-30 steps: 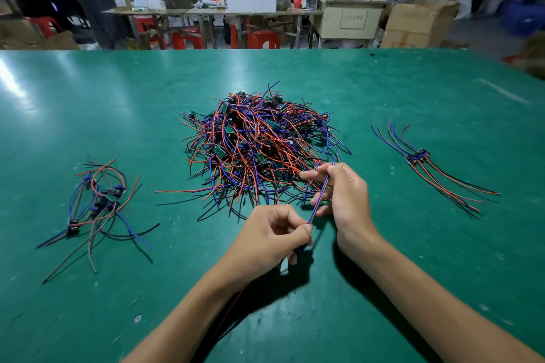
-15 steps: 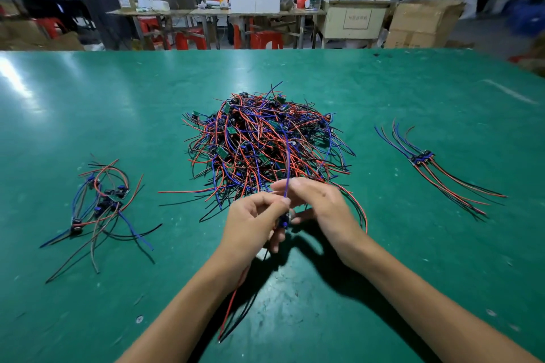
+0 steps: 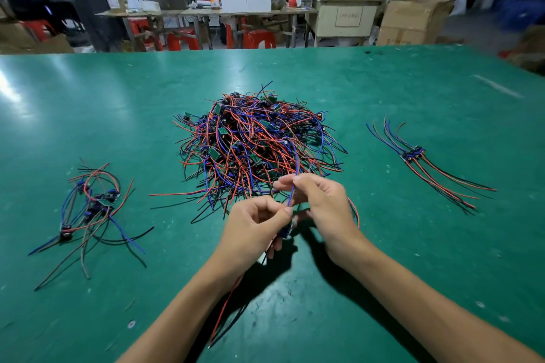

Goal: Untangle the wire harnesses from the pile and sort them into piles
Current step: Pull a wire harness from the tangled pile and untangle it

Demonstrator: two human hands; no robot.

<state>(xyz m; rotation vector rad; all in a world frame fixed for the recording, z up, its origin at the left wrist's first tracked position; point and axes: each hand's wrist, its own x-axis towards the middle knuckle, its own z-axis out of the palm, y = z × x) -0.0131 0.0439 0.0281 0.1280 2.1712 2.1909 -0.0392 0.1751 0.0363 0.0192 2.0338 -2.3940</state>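
While both hands hovered close together just in front of the big tangled pile, one wire harness was stretched between them. The left hand had its fingers curled, pinching the harness near a small dark part that hung just below the fingertips, and red and black wires trailed down from it past the wrist toward the near edge of the table. The right hand pinched a thin blue wire between thumb and forefinger, the wire rising from the pinch and leaning over the pile. The pile was a loose mound of thin red, blue and black wires with little green boards scattered through it. Well to the left lay a smaller, loosely looped pile of the same wires. Well to the right lay a neater bundle, its wires fanned out straight from a dark cluster at the middle. The tabletop was smooth green with a soft shine.
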